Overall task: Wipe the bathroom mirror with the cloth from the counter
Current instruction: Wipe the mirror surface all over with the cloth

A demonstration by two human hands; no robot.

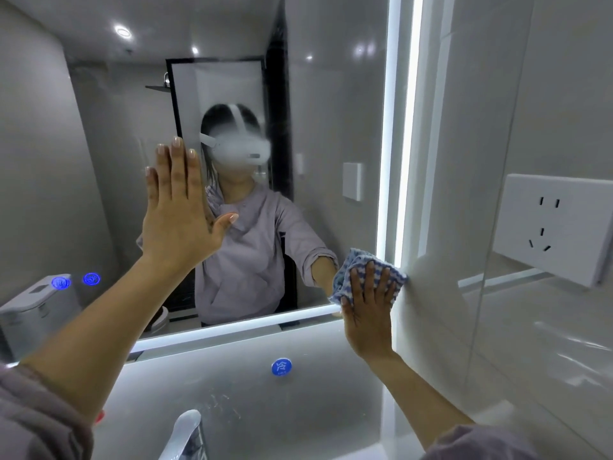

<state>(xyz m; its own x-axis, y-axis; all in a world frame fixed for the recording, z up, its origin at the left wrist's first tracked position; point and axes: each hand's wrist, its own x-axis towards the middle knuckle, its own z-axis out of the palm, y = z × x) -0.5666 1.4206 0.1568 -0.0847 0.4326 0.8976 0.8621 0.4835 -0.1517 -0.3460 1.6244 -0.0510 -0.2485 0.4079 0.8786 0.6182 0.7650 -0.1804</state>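
The bathroom mirror (pixel 331 111) fills the upper left, framed by a lit white strip along its right and bottom edges. My left hand (pixel 179 210) lies flat on the glass near the middle, fingers straight and together, holding nothing. My right hand (pixel 368 310) presses a blue-and-white checked cloth (pixel 366 265) against the mirror's lower right corner, beside the lit strip. The cloth is bunched under my fingers and sticks out above them. A person in a grey top and a white headset is reflected in the glass.
A white wall socket (pixel 554 227) sits on the tiled wall at the right. A chrome tap (pixel 185 436) rises at the bottom centre, below a round blue sticker (pixel 281 367). Two glowing blue touch buttons (pixel 76 281) show low on the mirror's left.
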